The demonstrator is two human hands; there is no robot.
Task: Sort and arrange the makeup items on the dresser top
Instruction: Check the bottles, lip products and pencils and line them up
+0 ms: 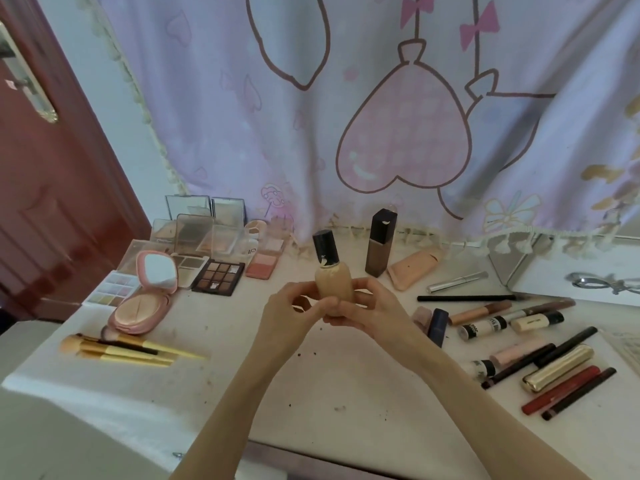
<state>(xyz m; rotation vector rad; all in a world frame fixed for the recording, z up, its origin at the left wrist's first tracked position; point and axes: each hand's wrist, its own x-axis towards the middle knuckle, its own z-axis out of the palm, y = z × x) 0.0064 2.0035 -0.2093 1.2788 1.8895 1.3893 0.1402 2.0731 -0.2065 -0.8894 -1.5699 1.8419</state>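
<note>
A beige foundation bottle (333, 278) with a black cap stands upright above the middle of the dresser top (311, 393), held between both hands. My right hand (367, 311) grips its lower body from the right and underneath. My left hand (287, 317) touches the bottle's left side with curled fingers. Behind it a tall brown foundation bottle (379, 244) stands on the dresser, and a peach tube (412, 268) lies to the right of that bottle.
Open palettes (218, 277) and a pink compact (145, 299) crowd the back left. Gold-handled brushes (121, 349) lie at the left front. Several pencils, tubes and lipsticks (540, 362) are strewn on the right. A mirrored box (554, 268) holds an eyelash curler (602, 280). A curtain hangs behind.
</note>
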